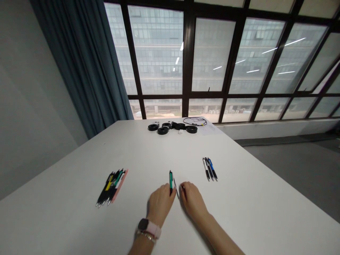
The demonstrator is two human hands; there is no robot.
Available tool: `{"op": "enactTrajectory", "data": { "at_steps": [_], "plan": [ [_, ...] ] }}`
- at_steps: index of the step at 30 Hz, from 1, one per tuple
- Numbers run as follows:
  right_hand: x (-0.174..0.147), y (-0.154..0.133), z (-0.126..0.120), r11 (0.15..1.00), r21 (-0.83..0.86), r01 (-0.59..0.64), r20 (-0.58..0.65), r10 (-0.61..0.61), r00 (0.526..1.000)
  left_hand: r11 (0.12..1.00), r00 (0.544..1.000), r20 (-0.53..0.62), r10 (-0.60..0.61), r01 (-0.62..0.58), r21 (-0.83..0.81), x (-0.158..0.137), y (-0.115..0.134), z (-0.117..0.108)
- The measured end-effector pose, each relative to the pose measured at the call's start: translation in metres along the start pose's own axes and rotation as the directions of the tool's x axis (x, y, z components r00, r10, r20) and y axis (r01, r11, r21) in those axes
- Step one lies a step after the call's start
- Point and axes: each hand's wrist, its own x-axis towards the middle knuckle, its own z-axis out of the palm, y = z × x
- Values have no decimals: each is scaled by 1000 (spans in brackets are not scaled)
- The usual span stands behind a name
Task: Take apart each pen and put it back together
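Note:
My left hand (161, 202), with a watch and a bracelet at its wrist, is closed around a green and black pen (171, 179) whose upper end points away from me. Just right of that pen is a thin dark stick (176, 187), perhaps a pen refill; whether it lies on the table or is held I cannot tell. Beside it my right hand (193, 200) rests on the table with its fingers curled together. Anything inside those fingers is hidden.
On the white table (148, 156), a bunch of pens (110, 187) lies at left, and a few white, black and blue pens (209, 169) lie at right. Black tape-like rolls (163, 130) and a coiled black cable (195, 121) sit at the far end, near the windows.

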Motion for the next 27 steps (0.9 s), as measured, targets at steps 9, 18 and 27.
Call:
{"op": "enactTrajectory", "data": {
  "at_steps": [9,18,27],
  "plan": [
    [0,-6,-5,994,-93,-53,90,62,994,1000,999,-39,-10,10,-8,-18,-14,-1],
    [-1,-8,-5,984,-179,-15,100,33,994,1000,993,-118,27,-28,-6,-34,-27,10],
    [-2,-8,-5,986,-169,-14,98,31,995,999,991,-130,37,-39,-13,-36,-34,17]
  ]
}}
